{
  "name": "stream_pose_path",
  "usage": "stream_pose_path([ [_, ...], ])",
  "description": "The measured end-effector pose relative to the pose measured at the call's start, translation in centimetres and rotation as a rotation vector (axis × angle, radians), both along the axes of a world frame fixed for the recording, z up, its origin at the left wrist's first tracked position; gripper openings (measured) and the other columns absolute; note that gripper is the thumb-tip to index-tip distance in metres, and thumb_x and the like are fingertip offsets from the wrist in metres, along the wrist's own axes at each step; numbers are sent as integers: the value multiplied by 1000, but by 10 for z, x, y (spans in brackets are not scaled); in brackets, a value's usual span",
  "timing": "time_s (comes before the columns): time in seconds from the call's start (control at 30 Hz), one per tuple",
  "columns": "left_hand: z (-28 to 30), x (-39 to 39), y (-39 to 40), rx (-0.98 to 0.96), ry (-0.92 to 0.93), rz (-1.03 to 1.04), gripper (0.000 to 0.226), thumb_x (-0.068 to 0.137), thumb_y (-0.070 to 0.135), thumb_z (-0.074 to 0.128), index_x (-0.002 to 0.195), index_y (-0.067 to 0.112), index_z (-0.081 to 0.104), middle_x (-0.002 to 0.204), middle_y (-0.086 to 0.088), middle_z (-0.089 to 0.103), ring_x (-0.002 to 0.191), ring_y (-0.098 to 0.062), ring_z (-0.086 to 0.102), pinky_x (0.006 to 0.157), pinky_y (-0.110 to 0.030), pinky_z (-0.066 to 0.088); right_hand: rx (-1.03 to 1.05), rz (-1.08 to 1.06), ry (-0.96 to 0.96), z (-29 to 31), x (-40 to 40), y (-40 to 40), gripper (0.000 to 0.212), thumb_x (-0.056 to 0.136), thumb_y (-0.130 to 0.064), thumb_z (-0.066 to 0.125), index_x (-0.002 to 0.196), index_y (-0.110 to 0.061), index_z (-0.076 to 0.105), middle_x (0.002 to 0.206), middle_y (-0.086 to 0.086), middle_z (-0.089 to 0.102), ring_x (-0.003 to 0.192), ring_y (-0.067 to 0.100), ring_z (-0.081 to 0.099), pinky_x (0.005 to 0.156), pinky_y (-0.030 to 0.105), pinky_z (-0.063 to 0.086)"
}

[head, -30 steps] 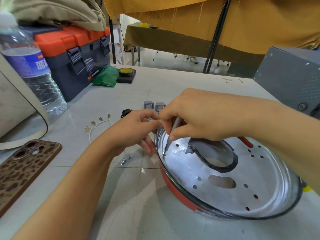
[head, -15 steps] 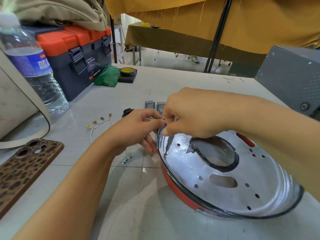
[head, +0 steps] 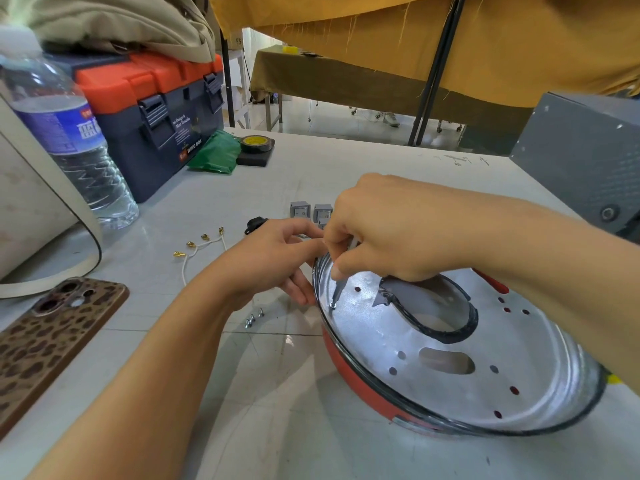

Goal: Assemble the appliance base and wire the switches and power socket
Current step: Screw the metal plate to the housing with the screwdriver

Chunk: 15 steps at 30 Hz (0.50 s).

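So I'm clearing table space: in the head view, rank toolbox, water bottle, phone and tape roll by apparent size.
1. toolbox
2. water bottle and phone: similar; both sit near the camera, so unsure
3. tape roll
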<state>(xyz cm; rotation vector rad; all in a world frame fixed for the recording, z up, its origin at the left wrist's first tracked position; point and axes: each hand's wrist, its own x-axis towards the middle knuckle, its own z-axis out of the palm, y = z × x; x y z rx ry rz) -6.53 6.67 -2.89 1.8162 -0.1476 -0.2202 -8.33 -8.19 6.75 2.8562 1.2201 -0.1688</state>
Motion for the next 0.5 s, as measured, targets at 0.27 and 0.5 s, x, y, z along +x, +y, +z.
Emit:
stream_pose_path([
  [0.27, -1, 1, 0, 12, -13, 2, 15, 91, 16, 51, 91, 18, 65, 63, 8, 67, 42, -15, 59, 45, -22, 51, -5, -59, 59, -4, 1, 1, 28, 91, -33, 59, 85, -8, 68, 69, 3, 56, 68, 19, 54, 52, 25, 37],
  [0.5, 0, -1, -1, 2, -11, 6, 13, 87, 22, 54, 87, 16, 66, 78, -2, 67, 41, -15, 58, 43, -21, 49, -54, 92, -21, -1, -1, -6, 3, 84, -27, 67, 82, -25, 65, 71, -12, 58, 70, 1, 53, 64, 21, 46],
])
